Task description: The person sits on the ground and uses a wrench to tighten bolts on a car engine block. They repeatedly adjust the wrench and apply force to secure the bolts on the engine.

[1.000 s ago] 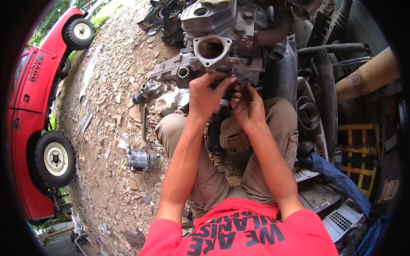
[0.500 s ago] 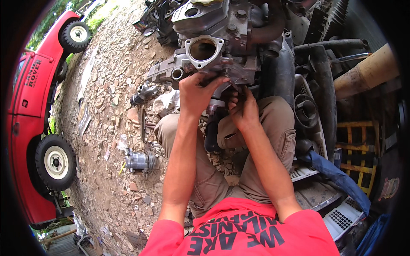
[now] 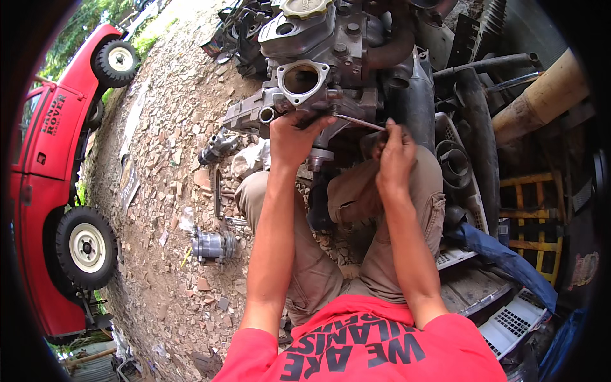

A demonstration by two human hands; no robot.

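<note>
A greasy engine lies before me, with a three-lobed metal flange around a round opening on its near face. Just below that flange, my left hand reaches against the casting, thumb and fingers pinched at the inner end of a slim metal wrench. Its head is partly hidden by those fingertips. My right hand, slightly blurred, grips the outer end of the wrench, which slants down to the right between both hands. A round pulley-like part sits beneath the engine, between my knees.
Stony ground spreads to the left, with a cylindrical metal part lying on it. A red off-road vehicle stands beyond. On the right are black hoses, a bamboo pole, a white crate and blue cloth.
My right hand has moved outward to the right, swinging the wrench's outer end with it. My left hand stays at the engine. The view has shifted slightly.
</note>
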